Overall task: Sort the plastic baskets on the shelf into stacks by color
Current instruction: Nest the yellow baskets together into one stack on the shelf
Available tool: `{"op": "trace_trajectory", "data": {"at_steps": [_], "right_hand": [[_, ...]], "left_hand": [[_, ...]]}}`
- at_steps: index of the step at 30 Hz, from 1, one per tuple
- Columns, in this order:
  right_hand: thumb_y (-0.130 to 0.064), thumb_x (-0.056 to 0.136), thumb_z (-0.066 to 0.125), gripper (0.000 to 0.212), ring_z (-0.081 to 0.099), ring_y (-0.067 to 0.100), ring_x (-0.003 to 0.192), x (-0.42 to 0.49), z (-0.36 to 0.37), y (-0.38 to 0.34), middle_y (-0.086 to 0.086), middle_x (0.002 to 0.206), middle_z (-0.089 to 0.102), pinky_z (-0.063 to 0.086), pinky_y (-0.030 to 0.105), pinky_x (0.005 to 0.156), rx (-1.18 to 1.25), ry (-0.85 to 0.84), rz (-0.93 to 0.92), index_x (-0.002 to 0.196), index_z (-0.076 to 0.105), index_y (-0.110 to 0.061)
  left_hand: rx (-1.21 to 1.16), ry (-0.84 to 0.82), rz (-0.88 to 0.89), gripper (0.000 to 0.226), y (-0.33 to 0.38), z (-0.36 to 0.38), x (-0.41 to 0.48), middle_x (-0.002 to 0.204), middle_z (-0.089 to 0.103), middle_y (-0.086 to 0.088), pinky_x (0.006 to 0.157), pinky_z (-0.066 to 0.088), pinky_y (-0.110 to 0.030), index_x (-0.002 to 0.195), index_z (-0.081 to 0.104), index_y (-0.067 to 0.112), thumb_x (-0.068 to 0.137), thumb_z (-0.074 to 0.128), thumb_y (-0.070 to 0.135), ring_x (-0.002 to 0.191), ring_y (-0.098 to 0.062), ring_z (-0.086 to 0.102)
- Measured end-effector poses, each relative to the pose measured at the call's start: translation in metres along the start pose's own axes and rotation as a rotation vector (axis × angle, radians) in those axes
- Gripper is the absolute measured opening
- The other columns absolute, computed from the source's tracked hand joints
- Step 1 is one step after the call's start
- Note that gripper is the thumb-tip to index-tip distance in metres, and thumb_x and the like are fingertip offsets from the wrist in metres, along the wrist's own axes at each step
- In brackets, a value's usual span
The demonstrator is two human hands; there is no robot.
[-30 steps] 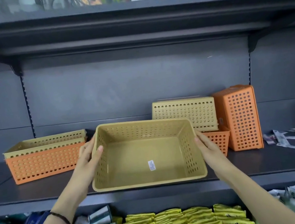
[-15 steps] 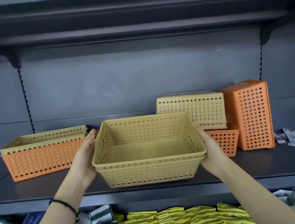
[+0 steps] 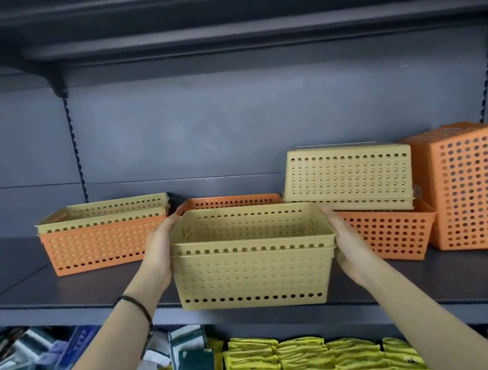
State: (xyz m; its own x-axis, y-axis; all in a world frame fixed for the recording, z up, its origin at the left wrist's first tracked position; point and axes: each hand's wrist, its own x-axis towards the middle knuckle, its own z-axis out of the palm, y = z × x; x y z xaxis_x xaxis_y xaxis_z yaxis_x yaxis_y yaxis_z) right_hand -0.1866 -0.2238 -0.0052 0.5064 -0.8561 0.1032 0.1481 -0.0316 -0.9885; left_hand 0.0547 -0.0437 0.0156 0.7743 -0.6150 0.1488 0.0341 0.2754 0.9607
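Centrally, tan baskets (image 3: 254,268) (one inside another), left fingers (image 3: 167,227) and right fingers (image 3: 330,215) around both.

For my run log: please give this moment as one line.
left hand, right hand: hold nested tan baskets | shelf: left stack mixes tan, orange

nested pair (image 3: 254,265) front, stack (image 3: 103,242) left, pile (image 3: 348,176) right

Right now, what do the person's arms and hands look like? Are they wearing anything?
Both arms are bare, with no sleeves in view. The left hand and right hand wear no gloves. The only thing worn is a thin black band around the left wrist.
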Motion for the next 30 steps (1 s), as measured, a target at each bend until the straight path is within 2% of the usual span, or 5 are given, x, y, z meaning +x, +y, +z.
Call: {"op": "trace_trajectory", "data": {"at_steps": [7, 11, 16, 23, 30], "right_hand": [[-0.026, 0.102, 0.04, 0.034, 0.04, 0.015, 0.135, -0.019, 0.013, -0.002, -0.004, 0.138, 0.054, 0.026, 0.031, 0.11, -0.382, 0.221, -0.449, 0.124, 0.065, -0.019], [-0.021, 0.1, 0.041, 0.032, 0.05, 0.013, 0.123, -0.028, 0.026, -0.021, -0.004, 0.126, 0.061, 0.035, 0.029, 0.102, -0.833, 0.184, -0.785, 0.115, 0.069, -0.016], [-0.046, 0.098, 0.03, 0.05, 0.064, 0.015, 0.067, -0.045, 0.065, -0.032, -0.003, 0.076, 0.067, 0.054, 0.032, 0.06, -1.188, 0.067, -0.897, 0.088, 0.069, -0.016], [-0.072, 0.086, -0.009, 0.091, 0.055, 0.007, 0.044, -0.015, 0.064, -0.019, -0.006, 0.056, 0.054, 0.044, 0.024, 0.036, -1.479, 0.156, -0.888, 0.08, 0.065, -0.019], [-0.046, 0.099, 0.024, 0.052, 0.052, 0.004, 0.048, -0.009, 0.141, -0.018, -0.007, 0.06, 0.059, 0.035, 0.019, 0.039, -1.459, 0.242, -0.991, 0.077, 0.063, -0.019]], "left_hand": [[0.396, -0.007, 0.229, 0.034, -0.001, -0.036, -0.011, 0.122, 0.058, 0.0, 0.1, 0.038, -0.037, 0.128, 0.058, 0.019, 0.098, 0.044, 0.03, 0.119, -0.02, 0.049], [0.748, -0.037, 0.345, 0.032, 0.005, -0.055, -0.014, 0.117, 0.06, -0.001, 0.085, 0.041, -0.031, 0.127, 0.057, 0.014, 0.098, 0.045, 0.024, 0.104, -0.019, 0.054], [0.934, -0.067, 0.404, 0.039, 0.007, -0.07, -0.012, 0.111, 0.068, -0.001, 0.081, 0.05, -0.029, 0.121, 0.06, 0.013, 0.093, 0.054, 0.039, 0.098, -0.016, 0.061], [0.903, -0.195, 0.51, 0.009, 0.009, -0.085, 0.012, 0.091, 0.069, 0.021, 0.077, 0.054, -0.029, 0.086, 0.066, 0.035, 0.084, 0.065, 0.044, 0.086, -0.003, 0.065], [0.938, -0.477, 0.635, 0.024, 0.033, -0.148, 0.064, 0.099, 0.071, 0.014, 0.077, 0.048, -0.02, 0.115, 0.066, 0.033, 0.091, 0.061, 0.032, 0.094, -0.005, 0.064]]}}
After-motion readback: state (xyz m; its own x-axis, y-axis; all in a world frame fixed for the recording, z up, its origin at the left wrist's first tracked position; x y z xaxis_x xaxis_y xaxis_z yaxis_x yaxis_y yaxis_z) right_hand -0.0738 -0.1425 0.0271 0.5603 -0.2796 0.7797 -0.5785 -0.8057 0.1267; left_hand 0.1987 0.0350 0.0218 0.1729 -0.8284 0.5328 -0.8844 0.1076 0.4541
